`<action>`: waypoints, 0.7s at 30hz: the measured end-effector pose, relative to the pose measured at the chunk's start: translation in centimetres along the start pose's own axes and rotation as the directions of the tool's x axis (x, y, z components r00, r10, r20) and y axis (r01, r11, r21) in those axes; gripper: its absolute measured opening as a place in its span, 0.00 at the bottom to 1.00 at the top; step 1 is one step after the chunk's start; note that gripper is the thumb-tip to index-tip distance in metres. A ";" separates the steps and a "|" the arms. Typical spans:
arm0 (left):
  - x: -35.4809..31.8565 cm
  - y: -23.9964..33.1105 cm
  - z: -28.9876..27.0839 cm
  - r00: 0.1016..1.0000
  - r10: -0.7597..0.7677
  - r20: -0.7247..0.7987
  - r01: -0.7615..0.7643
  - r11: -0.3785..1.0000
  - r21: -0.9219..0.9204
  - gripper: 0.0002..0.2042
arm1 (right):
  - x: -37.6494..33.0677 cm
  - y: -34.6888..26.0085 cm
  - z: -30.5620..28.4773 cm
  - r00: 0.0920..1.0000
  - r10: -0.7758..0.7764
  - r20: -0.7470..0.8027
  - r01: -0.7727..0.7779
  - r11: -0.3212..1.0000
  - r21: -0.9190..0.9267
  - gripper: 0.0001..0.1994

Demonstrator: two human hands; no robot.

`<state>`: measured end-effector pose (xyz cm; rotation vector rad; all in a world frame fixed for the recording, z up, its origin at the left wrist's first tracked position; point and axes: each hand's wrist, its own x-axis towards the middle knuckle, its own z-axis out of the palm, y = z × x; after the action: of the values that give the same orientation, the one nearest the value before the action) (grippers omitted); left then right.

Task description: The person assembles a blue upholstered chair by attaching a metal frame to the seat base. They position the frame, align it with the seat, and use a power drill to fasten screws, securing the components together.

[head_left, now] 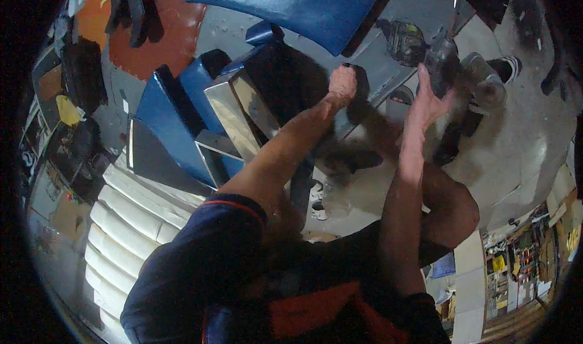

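Note:
My left hand (344, 86) is closed in a fist beside the dark edge of an upholstered piece (303, 70). What its fingers hold, if anything, is hidden. Further right, my right hand (431, 106) is raised with its thumb up along a dark power tool (442, 63), and its fingers appear wrapped round the tool's lower part. Touching or close to that tool on the left is a dark, bulky block (405, 42), too dim to name exactly. A large blue upholstered panel (297, 6) lies beyond both hands on a grey surface.
Blue padded pieces (167, 122) with pale wooden edges stand at the left. Below them lies a stack of white foam-like rolls (130, 228). A reddish-brown sheet (161, 34) is at the far left. Loaded shelves (516, 265) stand at the lower right; a shoe (504, 70) shows at the right.

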<state>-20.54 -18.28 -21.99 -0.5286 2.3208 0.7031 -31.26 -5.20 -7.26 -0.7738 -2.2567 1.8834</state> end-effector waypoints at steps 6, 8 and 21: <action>-0.8 0.8 -3.5 0.994 -0.092 0.065 0.096 0.993 -0.074 0.09 | -0.8 1.9 -0.3 0.994 0.106 -0.033 -0.105 0.994 0.030 0.40; -0.9 0.0 -5.6 0.999 -0.045 -0.003 0.044 0.993 -0.113 0.10 | -0.6 1.4 0.3 0.985 0.170 -0.024 -0.170 0.985 0.021 0.46; -11.2 0.6 -39.8 0.889 0.402 0.218 -0.208 0.781 -0.589 0.07 | 4.5 1.1 0.9 0.977 0.121 0.174 -0.125 0.992 0.009 0.30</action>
<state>-31.44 -39.90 11.58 -0.2323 1.8748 1.5301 -35.18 -3.84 -9.59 -0.7929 -2.3353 2.1021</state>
